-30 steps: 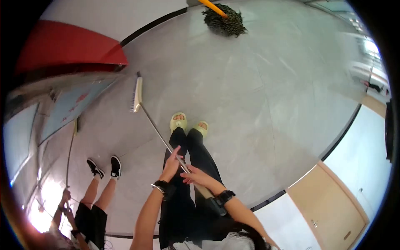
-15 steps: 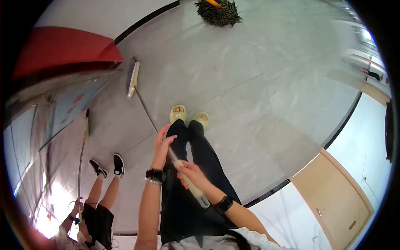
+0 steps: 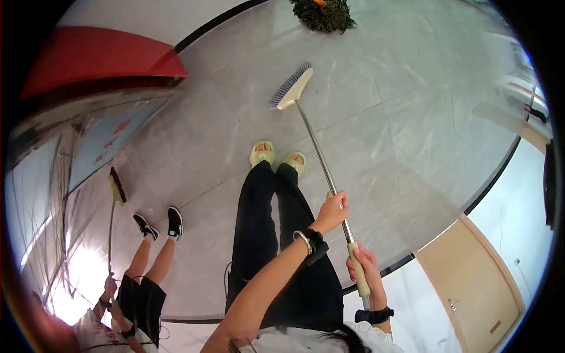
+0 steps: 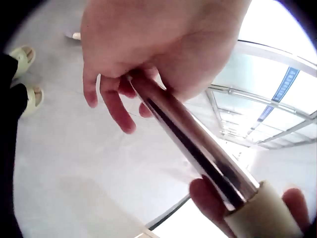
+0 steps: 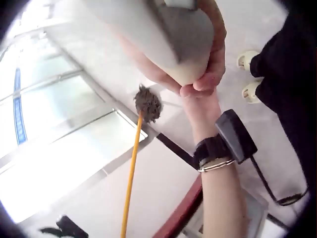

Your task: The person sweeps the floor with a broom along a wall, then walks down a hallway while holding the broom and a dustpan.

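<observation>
A broom with a cream head (image 3: 297,91) and grey bristles touches the floor ahead of the feet. Its metal pole (image 3: 318,150) runs back to the hands. My left hand (image 3: 331,212) holds the bare pole, above the handle grip in the left wrist view, with fingers bent loosely about it. Lower down, my right hand (image 3: 366,267) grips the cream handle sleeve (image 3: 359,272), its fingers curled round it. The right wrist view shows the right hand (image 5: 215,59) around the wide, blurred handle end (image 5: 185,44).
A dark-stranded mop (image 3: 323,16) with an orange pole stands at the top. At the left another person in black shorts (image 3: 140,306) holds a second broom (image 3: 116,191). A red-topped piece (image 3: 100,62) juts in at upper left; a wooden door (image 3: 471,276) is at right.
The broom head has swung from the left over to the right, ahead of the feet. Both hands have moved right with the pole. The other person's broom has shifted slightly.
</observation>
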`<act>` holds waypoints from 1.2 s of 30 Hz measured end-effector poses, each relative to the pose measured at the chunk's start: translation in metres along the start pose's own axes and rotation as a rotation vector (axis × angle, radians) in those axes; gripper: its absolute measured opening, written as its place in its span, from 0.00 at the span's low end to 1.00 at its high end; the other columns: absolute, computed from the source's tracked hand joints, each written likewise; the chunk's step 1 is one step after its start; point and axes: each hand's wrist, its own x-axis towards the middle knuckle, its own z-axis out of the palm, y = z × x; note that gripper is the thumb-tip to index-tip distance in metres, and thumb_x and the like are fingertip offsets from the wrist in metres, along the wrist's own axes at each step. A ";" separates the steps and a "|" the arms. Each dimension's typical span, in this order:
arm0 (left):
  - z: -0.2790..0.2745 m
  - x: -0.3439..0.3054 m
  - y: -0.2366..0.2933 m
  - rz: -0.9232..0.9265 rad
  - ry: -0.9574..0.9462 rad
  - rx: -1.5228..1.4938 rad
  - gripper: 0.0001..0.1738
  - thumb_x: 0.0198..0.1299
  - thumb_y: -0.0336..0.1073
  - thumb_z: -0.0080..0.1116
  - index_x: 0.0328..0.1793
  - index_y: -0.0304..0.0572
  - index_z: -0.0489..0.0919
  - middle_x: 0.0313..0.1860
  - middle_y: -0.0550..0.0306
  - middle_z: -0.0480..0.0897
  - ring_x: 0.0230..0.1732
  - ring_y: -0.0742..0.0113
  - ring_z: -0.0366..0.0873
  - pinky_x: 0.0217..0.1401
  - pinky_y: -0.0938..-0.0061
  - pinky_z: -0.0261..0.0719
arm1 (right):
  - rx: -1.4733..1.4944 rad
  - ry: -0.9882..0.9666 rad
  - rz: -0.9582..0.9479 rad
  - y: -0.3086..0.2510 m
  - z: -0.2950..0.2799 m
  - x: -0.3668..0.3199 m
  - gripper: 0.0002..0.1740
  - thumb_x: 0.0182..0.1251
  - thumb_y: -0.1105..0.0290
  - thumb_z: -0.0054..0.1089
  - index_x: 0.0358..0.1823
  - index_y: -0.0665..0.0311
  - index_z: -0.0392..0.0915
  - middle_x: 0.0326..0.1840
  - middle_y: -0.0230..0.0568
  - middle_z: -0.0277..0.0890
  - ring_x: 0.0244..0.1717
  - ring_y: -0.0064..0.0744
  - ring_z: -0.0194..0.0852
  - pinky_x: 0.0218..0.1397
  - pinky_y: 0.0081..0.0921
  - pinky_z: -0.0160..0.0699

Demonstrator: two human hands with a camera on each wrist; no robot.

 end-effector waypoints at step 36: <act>0.033 -0.044 0.024 0.031 -0.202 0.099 0.09 0.47 0.37 0.53 0.32 0.44 0.68 0.39 0.51 0.60 0.31 0.59 0.68 0.36 0.69 0.71 | 0.169 0.044 -0.067 0.030 -0.036 -0.014 0.17 0.65 0.57 0.42 0.47 0.61 0.63 0.17 0.32 0.61 0.09 0.15 0.55 0.10 0.11 0.54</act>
